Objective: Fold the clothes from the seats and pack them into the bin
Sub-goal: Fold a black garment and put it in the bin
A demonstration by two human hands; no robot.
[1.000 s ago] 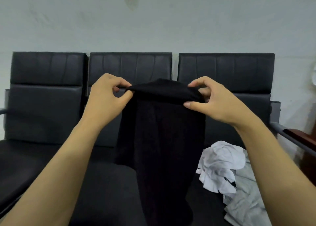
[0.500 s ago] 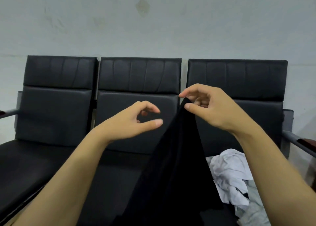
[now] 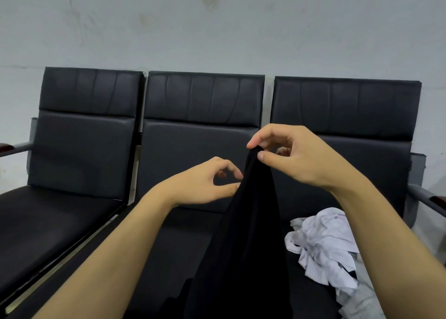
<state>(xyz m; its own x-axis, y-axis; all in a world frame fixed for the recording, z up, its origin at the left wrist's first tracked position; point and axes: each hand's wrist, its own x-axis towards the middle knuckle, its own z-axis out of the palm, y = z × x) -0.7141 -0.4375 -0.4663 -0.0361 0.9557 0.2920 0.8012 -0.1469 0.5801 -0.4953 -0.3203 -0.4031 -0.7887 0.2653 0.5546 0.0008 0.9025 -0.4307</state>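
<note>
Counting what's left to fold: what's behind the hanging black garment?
Behind the hanging black garment show the black padded middle seat and, to its right, a crumpled white and grey clothes pile. Whatever lies directly behind the cloth is covered.

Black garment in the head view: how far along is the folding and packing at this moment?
Done: nothing visibly; no folded piece and no bin are in view. In hand: the right hand pinches the top of the black garment, which hangs unfolded, while the left hand meets its edge lower down; whether it grips is unclear. Left: folding this piece, then the crumpled white clothes on the right seat, and packing.
</note>
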